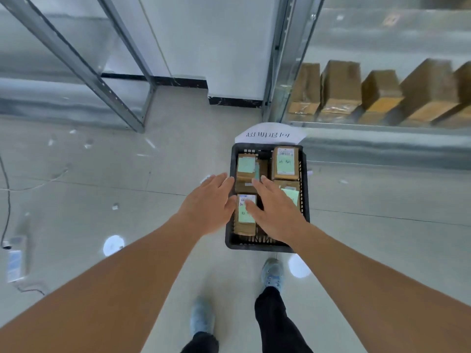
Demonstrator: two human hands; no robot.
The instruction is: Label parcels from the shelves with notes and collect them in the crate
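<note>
Four brown cardboard parcels lie flat in the black slotted plastic crate point(304, 174) on the pale tiled floor point(107, 174) — each carries a pale green paper note. The far-right parcel point(285, 163) shows a white printed label above its note; the near-left parcel point(246, 215) has the same pairing. Five more brown boxes point(377, 95) stand in a blurred row on the low metal shelf point(382, 146) to the right. Both hands reach out above the crate with fingers straight, holding nothing: the left hand point(207, 206) over its left rim, the right hand point(276, 211) over the middle. A white sheet with printed characters point(270, 135) lies against the crate's far edge. Bare floor spreads to the left — the shelf crowds the crate's far-right corner.
</note>
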